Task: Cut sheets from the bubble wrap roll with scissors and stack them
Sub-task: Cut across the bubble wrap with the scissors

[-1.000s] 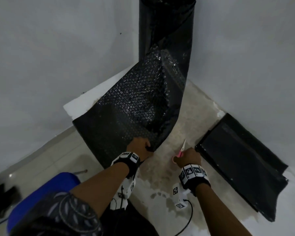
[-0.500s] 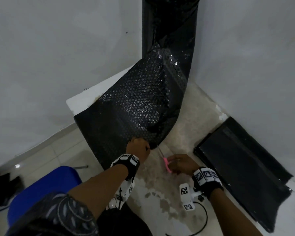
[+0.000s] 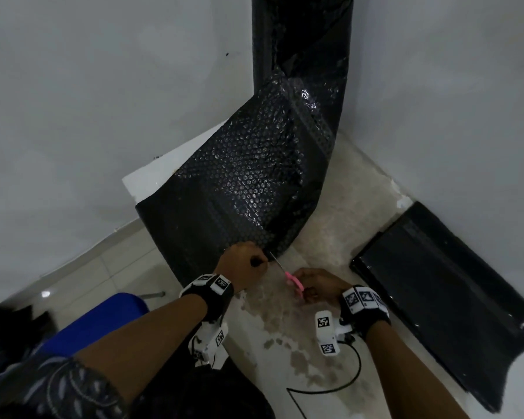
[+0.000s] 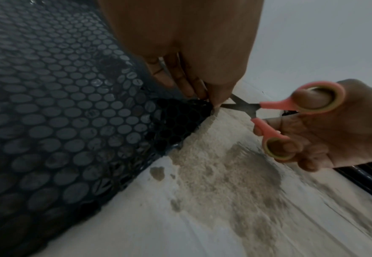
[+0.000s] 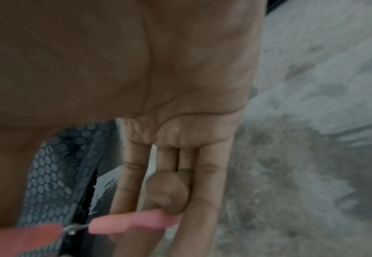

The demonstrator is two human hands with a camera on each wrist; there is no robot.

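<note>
A tall black bubble wrap roll [image 3: 303, 40] stands upright in the wall corner. Its unrolled sheet [image 3: 239, 189] hangs down and spreads toward me over the floor. My left hand [image 3: 244, 264] pinches the sheet's near edge [image 4: 180, 111] between thumb and fingers. My right hand [image 3: 318, 285] holds pink-handled scissors [image 3: 294, 279], thumb and fingers through the loops [image 4: 312, 99]. The blades [image 4: 237, 104] are parted, their tips right at the edge beside my left fingertips [image 4: 202, 90]. The right wrist view shows the pink handle [image 5: 127, 222] and the sheet [image 5: 55, 182] behind it.
A flat stack of cut black sheets [image 3: 442, 285] lies on the floor at the right, against the wall. A white board [image 3: 164, 176] lies under the sheet at the left. A blue seat [image 3: 97, 322] is near my left arm. The concrete floor [image 3: 285, 343] is stained.
My right hand swung the scissors from pointing upward, down and left to the sheet's edge beside my left hand. The left hand kept its hold on the edge.
</note>
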